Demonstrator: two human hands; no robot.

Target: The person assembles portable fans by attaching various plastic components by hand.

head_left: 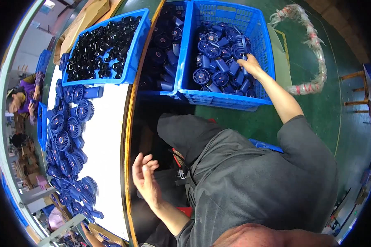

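Note:
My right hand point(250, 65) reaches into a blue plastic crate point(231, 97) heaped with dark blue handheld fans. Its fingers are closed at the handle of one handheld fan point(240, 46), whose round grille points away from me on top of the heap. My left hand point(147, 181) hovers beside the table edge with its fingers loosely apart and nothing in it. Many more blue handheld fans point(62, 140) lie in a long pile on the white table point(105, 152) to my left.
On the table's far end rests a blue tray point(130, 74) of small black parts. A second crate point(180, 61) of fans stands between the table and the first crate. A wrapped, curved bundle point(317, 53) lies on the green floor. Another person point(27, 96) sits beyond the table.

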